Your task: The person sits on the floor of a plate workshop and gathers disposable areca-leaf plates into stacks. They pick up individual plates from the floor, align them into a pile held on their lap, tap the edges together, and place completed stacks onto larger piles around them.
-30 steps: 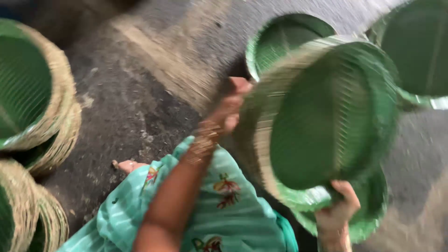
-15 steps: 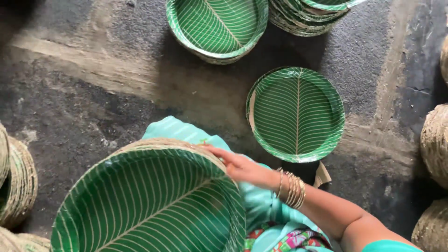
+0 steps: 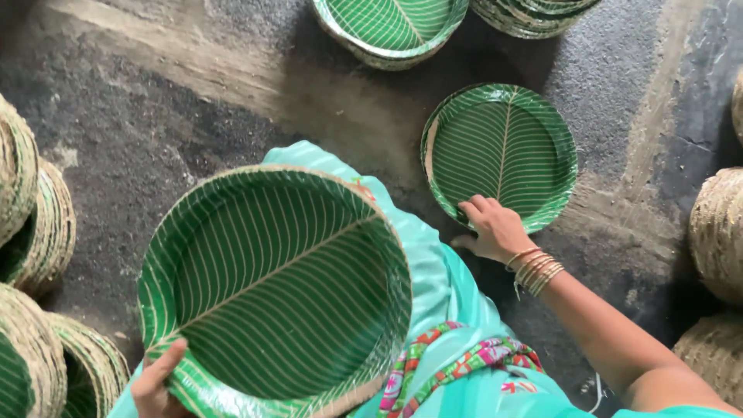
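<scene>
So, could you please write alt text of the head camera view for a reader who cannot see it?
Seen from above, a person's left hand holds a stack of green leaf-patterned plates by its rim, over a turquoise garment. The right hand, wearing bangles, touches the edge of a single plate on the dark floor. More plate stacks lie around.

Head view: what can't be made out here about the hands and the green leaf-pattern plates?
- Left hand: cut off by the bottom edge; only thumb and knuckles show on the held stack of plates.
- Held stack: its depth is hidden by the top plate.
- Right hand: fingertips on the single plate; whether it grips the rim cannot be told.
- Top stacks: cropped by the upper edge.
</scene>
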